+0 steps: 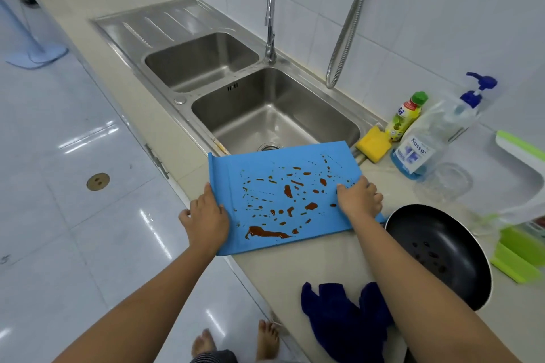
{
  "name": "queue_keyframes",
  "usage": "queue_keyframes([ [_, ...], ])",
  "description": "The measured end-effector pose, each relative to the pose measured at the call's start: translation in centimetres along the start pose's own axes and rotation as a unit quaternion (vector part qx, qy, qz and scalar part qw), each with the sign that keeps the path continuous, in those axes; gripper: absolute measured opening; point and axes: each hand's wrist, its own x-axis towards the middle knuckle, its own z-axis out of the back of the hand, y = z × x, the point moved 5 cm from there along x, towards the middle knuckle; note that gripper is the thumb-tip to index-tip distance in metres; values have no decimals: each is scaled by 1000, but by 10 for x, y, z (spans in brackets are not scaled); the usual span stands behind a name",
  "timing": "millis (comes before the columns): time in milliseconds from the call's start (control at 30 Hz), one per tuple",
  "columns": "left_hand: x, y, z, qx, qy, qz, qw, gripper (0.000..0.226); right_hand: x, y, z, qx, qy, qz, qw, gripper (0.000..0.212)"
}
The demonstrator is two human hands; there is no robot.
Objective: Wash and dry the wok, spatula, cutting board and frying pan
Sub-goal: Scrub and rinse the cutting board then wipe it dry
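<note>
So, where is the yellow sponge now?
Head view: the yellow sponge lies on the counter, right of the near sink basin, beside the green-capped bottle.

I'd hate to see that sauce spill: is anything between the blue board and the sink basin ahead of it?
Nothing visible does. The left hand and right hand grip the cutting board, whose far edge overlaps the rim of the near basin.

Sauce-streaked blue cutting board [283, 200], flat over the near rim of the sink [295, 91]; black frying pan [439, 253] just right of it.
</note>
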Motion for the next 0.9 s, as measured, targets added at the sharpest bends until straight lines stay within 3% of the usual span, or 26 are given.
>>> queue_keyframes([
  [233, 50, 15, 10, -139, 90, -31, 986, 43, -12, 10, -2, 75, 6, -67, 995, 69],
  [600, 174, 31, 61, -122, 149, -103, 976, 32, -38, 87, -38, 146, -22, -182, 972, 64],
  [900, 269, 28, 89, -119, 147, -134, 973, 50, -28, 150, -61, 193, -48, -197, 960, 69],
])
